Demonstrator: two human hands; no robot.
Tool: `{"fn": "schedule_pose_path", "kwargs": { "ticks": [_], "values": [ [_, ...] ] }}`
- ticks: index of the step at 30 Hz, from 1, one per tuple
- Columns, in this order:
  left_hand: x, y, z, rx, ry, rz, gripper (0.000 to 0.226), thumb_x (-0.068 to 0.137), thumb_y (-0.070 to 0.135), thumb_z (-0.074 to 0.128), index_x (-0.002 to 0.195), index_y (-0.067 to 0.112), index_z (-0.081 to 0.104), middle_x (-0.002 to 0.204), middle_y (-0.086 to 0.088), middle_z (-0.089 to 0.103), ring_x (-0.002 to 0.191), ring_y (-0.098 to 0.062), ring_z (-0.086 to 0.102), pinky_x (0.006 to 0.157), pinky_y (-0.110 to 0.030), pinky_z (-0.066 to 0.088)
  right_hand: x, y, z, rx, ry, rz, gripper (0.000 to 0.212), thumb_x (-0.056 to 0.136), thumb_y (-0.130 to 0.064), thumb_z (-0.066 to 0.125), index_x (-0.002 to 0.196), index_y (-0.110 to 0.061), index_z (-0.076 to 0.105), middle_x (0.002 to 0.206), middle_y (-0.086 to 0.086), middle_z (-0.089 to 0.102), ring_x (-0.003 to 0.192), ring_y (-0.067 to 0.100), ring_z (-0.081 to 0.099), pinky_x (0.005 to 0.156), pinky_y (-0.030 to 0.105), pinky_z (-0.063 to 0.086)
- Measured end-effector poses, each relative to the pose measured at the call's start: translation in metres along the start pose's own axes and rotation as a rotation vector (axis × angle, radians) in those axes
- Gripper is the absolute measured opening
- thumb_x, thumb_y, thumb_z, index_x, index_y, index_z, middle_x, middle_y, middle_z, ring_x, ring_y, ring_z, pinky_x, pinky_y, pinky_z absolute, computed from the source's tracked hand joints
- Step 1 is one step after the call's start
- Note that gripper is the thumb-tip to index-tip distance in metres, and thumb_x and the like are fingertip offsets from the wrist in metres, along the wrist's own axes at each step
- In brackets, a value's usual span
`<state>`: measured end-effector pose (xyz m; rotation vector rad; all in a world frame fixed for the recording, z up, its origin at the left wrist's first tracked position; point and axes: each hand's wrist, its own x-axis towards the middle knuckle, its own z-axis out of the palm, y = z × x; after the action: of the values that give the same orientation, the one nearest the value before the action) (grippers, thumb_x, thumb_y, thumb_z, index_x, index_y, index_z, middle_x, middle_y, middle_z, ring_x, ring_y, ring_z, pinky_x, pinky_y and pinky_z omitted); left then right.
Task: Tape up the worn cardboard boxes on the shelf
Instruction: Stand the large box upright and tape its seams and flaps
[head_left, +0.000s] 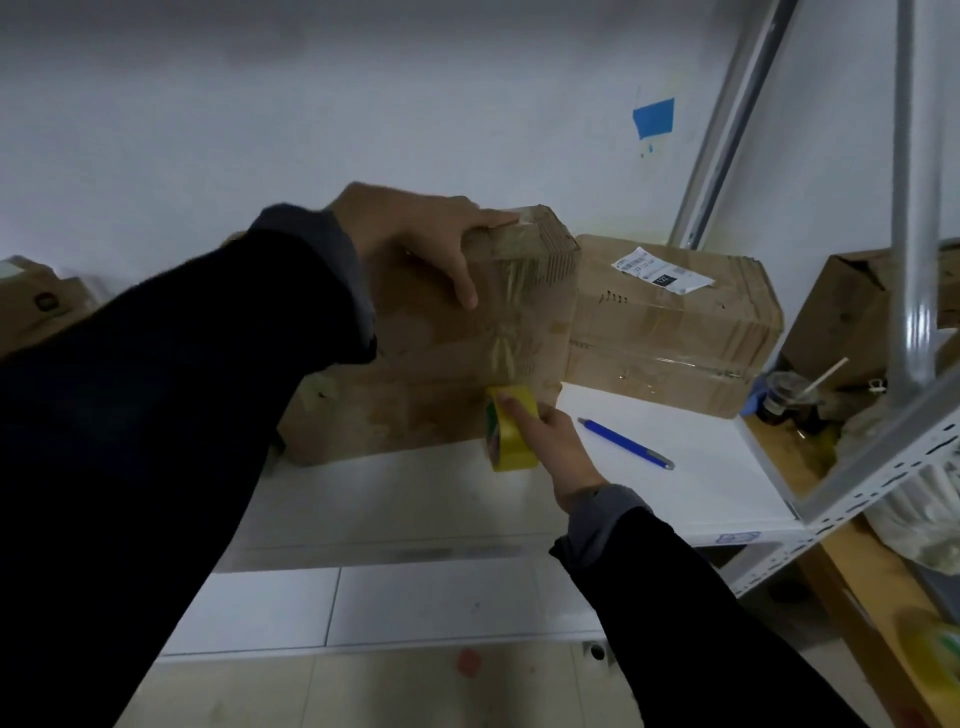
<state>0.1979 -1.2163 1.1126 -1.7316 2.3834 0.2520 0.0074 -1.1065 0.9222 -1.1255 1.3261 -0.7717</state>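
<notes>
1. White shelf board (675, 467) against a pale wall, holding several worn cardboard boxes, with a blue pen (626, 444) lying loose to the right.
2. On that board the box being taped (467, 332) stands tilted up on its lower edge, with a second box (670, 322) close behind on its right.
3. From above, the left hand (415, 234) curls its fingers over the box's top edge and the thumb lies down the front face, steadying it.
4. Lower down, the right hand (550, 441) grips a yellow tape roll (511, 431), forefinger laid along it, pressing it against the box's bottom right corner.
5. Shiny tape seems to run down the front face to the roll, so the strip's long axis is vertical; I judge the right hand must carry it under the bottom edge.
</notes>
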Motion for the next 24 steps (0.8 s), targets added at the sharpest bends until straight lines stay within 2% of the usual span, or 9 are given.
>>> {"fn": "schedule_pose_path", "kwargs": {
  "ticks": [2, 4, 8, 11, 14, 16, 20, 22, 24],
  "values": [
    [0.002, -0.005, -0.011, -0.047, -0.052, -0.002, 0.128, 0.051, 0.07, 0.086, 0.155, 0.052, 0.013, 0.141, 0.009, 0.044, 0.126, -0.023, 0.045, 0.109, -0.044, 0.041, -0.001, 0.013, 0.001, -0.057, -0.005, -0.058, 0.041, 0.087, -0.05, 0.069, 0.114, -0.028, 0.048, 0.112, -0.001, 0.06, 0.1, 0.015, 0.058, 0.086, 0.029, 0.045],
    [0.003, -0.007, -0.015, -0.094, -0.03, 0.012, 0.116, 0.061, 0.061, 0.087, 0.154, 0.052, 0.019, 0.126, 0.014, 0.047, 0.117, -0.019, 0.047, 0.1, -0.037, 0.044, -0.004, 0.027, 0.004, -0.061, 0.014, -0.115, 0.05, 0.082, -0.041, 0.078, 0.119, -0.027, 0.049, 0.106, -0.007, 0.062, 0.094, 0.008, 0.06, 0.076, 0.021, 0.047],
    [-0.002, -0.006, -0.015, -0.11, 0.01, 0.063, 0.107, 0.065, 0.058, 0.087, 0.152, 0.052, 0.024, 0.12, 0.016, 0.046, 0.113, -0.015, 0.045, 0.095, -0.032, 0.039, -0.006, 0.041, 0.013, -0.116, 0.124, -0.222, 0.054, 0.078, -0.025, 0.085, 0.118, -0.026, 0.048, 0.098, -0.014, 0.058, 0.087, 0.002, 0.057, 0.07, 0.017, 0.044],
    [-0.007, -0.004, -0.015, -0.082, 0.025, 0.063, 0.109, 0.064, 0.064, 0.084, 0.154, 0.05, 0.023, 0.118, 0.015, 0.043, 0.111, -0.014, 0.042, 0.098, -0.034, 0.038, -0.005, 0.046, 0.016, -0.091, 0.167, -0.28, 0.046, 0.082, -0.019, 0.08, 0.117, -0.024, 0.05, 0.102, -0.005, 0.06, 0.089, 0.006, 0.058, 0.071, 0.02, 0.045],
    [-0.01, -0.007, -0.014, -0.06, 0.068, 0.048, 0.11, 0.06, 0.072, 0.08, 0.153, 0.052, 0.023, 0.117, 0.013, 0.043, 0.111, -0.014, 0.042, 0.101, -0.038, 0.04, -0.006, 0.05, 0.015, -0.05, 0.245, -0.32, 0.036, 0.084, -0.022, 0.077, 0.112, -0.019, 0.054, 0.101, 0.003, 0.063, 0.092, 0.017, 0.062, 0.072, 0.026, 0.049],
    [-0.015, -0.011, -0.015, -0.068, 0.089, 0.031, 0.108, 0.061, 0.074, 0.078, 0.151, 0.054, 0.024, 0.117, 0.012, 0.045, 0.11, -0.016, 0.044, 0.1, -0.039, 0.041, -0.007, 0.05, 0.012, -0.034, 0.292, -0.346, 0.032, 0.084, -0.023, 0.077, 0.105, -0.019, 0.053, 0.097, 0.004, 0.061, 0.09, 0.02, 0.061, 0.074, 0.036, 0.052],
    [-0.037, -0.016, -0.023, -0.172, 0.17, -0.02, 0.087, 0.073, 0.065, 0.077, 0.147, 0.056, 0.033, 0.122, 0.014, 0.048, 0.113, -0.017, 0.048, 0.1, -0.039, 0.043, -0.003, 0.041, 0.003, -0.001, 0.405, -0.427, 0.035, 0.079, -0.032, 0.077, 0.098, -0.021, 0.05, 0.096, 0.009, 0.056, 0.086, 0.025, 0.057, 0.079, 0.054, 0.051],
    [-0.052, -0.019, -0.025, -0.267, 0.243, -0.047, 0.073, 0.077, 0.062, 0.075, 0.141, 0.057, 0.041, 0.125, 0.014, 0.05, 0.113, -0.017, 0.048, 0.096, -0.036, 0.042, -0.002, 0.03, 0.0, 0.048, 0.467, -0.493, 0.038, 0.076, -0.042, 0.072, 0.098, -0.022, 0.049, 0.099, 0.008, 0.052, 0.091, 0.027, 0.054, 0.081, 0.054, 0.05],
    [-0.065, -0.027, -0.024, -0.391, 0.313, -0.089, 0.059, 0.077, 0.063, 0.072, 0.132, 0.062, 0.05, 0.131, 0.016, 0.052, 0.117, -0.016, 0.049, 0.099, -0.036, 0.042, -0.002, 0.014, -0.002, 0.114, 0.501, -0.564, 0.041, 0.077, -0.047, 0.068, 0.107, -0.026, 0.049, 0.105, 0.0, 0.047, 0.1, 0.023, 0.052, 0.087, 0.044, 0.051]
  ]
}}
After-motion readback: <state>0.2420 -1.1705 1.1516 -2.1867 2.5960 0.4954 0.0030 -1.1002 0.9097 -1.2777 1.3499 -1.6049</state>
